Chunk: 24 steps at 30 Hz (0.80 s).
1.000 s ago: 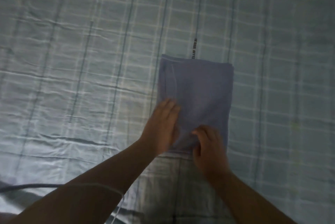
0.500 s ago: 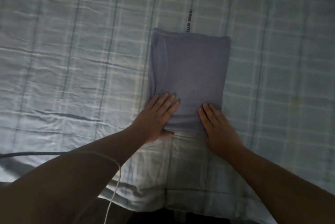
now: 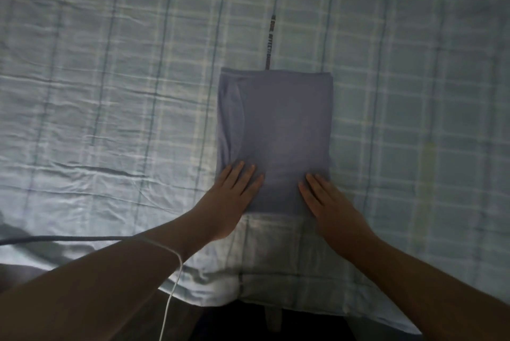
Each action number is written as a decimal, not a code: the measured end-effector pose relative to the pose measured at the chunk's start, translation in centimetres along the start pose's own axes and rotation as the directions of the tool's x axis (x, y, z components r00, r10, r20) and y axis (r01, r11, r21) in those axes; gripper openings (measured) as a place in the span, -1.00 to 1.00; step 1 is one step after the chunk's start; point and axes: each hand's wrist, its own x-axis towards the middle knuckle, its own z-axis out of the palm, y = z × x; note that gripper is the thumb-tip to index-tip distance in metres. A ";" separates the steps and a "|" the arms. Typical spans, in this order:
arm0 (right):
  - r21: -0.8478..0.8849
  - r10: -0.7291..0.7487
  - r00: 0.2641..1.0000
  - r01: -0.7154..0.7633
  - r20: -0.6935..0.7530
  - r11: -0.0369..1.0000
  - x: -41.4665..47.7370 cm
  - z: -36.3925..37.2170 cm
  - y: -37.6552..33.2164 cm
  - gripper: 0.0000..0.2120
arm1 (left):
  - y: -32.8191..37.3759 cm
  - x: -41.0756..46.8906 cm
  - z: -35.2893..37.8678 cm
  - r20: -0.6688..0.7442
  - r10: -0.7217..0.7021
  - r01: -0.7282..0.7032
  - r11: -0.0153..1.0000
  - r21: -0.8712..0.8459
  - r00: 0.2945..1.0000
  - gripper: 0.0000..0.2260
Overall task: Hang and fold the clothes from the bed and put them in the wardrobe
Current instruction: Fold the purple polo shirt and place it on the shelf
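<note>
Right hand (image 3: pixel 331 202) flattened beside left hand (image 3: pixel 229 197) on garment's (image 3: pixel 281 125) near end.

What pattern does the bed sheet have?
A pale blue check pattern on the bed sheet, seen in the head view.

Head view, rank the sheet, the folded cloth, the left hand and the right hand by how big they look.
1. sheet, fills most of the view.
2. folded cloth.
3. left hand and right hand look about alike, so no ranking between them.
</note>
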 end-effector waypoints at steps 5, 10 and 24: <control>0.103 0.011 0.996 -0.020 0.086 0.994 -3.1 1.4 -1.9 -0.42 | 3.8 -2.6 2.0 0.066 -0.021 0.023 0.999 -0.042 0.998 -0.36; 0.263 0.057 0.985 -0.099 0.163 0.960 -1.9 0.4 -2.2 -0.40 | 3.8 -2.2 1.2 0.079 -0.067 0.080 0.981 -0.176 0.995 -0.31; 0.684 0.582 0.806 -0.366 -0.106 0.631 8.5 -9.8 6.9 -0.82 | -7.0 2.6 -7.8 0.007 -0.731 0.229 0.205 -0.952 0.682 -0.88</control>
